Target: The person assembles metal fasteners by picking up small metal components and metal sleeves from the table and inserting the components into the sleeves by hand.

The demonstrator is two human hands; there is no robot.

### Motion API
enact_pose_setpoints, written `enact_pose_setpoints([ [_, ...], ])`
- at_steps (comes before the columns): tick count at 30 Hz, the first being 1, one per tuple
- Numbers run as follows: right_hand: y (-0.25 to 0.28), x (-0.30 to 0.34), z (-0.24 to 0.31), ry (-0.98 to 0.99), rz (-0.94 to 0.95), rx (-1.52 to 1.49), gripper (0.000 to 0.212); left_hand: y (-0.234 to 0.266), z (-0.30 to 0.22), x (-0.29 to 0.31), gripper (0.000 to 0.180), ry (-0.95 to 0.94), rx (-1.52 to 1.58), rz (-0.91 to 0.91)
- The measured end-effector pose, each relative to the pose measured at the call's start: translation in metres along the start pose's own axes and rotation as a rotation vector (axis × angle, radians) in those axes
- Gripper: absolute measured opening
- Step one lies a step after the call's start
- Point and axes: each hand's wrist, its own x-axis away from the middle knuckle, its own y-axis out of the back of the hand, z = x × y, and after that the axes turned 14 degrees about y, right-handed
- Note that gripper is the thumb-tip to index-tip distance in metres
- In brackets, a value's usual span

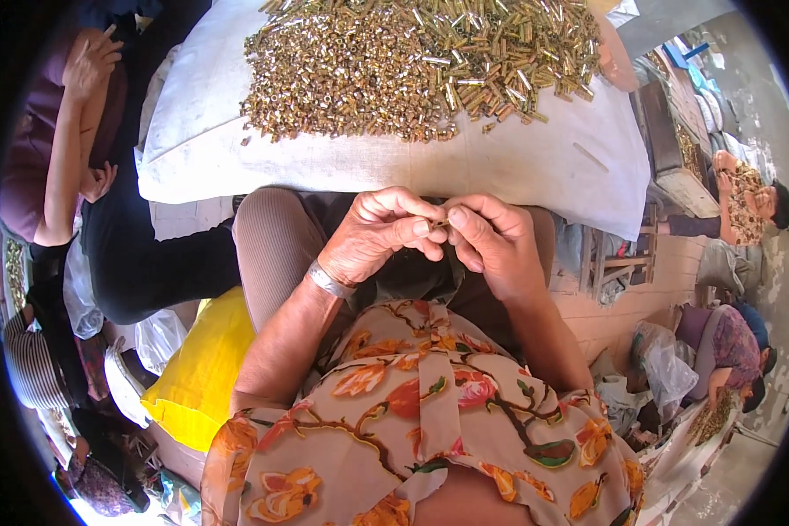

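Observation:
Above my lap, my left hand [387, 230] and my right hand [493, 235] meet, thumbs and fingertips pinched together. Between them a small gold-coloured metal piece [441, 224] shows, mostly covered by the fingers. Whether it is one part or two joined I cannot make out. A watch with a metal band [330, 280] is on my left wrist. Beyond my hands, a heap of short shiny gold-coloured metal pieces [342, 88] lies on a white cloth [324, 167]. Against its right side is a heap of longer, slim gold-coloured tubes [517, 61].
The white cloth hangs over the near edge above my knees. A yellow bag [203, 377] stands by my left side. At the left sits another person with folded arms [74, 149]. Wooden stools [621, 263], clear plastic bags [666, 359] and more people are at the right.

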Motion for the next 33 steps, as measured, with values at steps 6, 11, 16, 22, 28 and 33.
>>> enact_pose_setpoints([
  [6, 0.013, -0.008, -0.005, -0.121, 0.121, -0.13, 0.019, -0.002, 0.002, 0.0, 0.018, 0.045, 0.056, 0.058],
  [11, 0.023, -0.034, -0.018, -0.215, -0.199, -0.508, 0.017, 0.003, -0.015, -0.019, 0.022, -0.014, -0.321, -0.451],
  [16, 0.045, -0.11, -0.03, 0.011, -0.279, 0.225, 0.014, 0.041, -0.023, -0.056, 0.017, -0.475, -1.15, -0.9],
  [22, 0.06, -0.154, -0.065, 0.508, -0.15, 1.313, 0.018, 0.039, -0.028, -0.069, 0.014, -0.514, -1.537, -0.993],
  [28, 0.053, -0.125, -0.05, 0.487, -0.124, 0.969, 0.015, 0.037, -0.025, -0.062, 0.014, -0.544, -1.671, -0.99],
  [33, 0.039, -0.082, -0.026, 0.097, -0.097, 0.414, 0.019, 0.041, -0.027, -0.065, 0.01, -0.541, -1.769, -0.967],
])
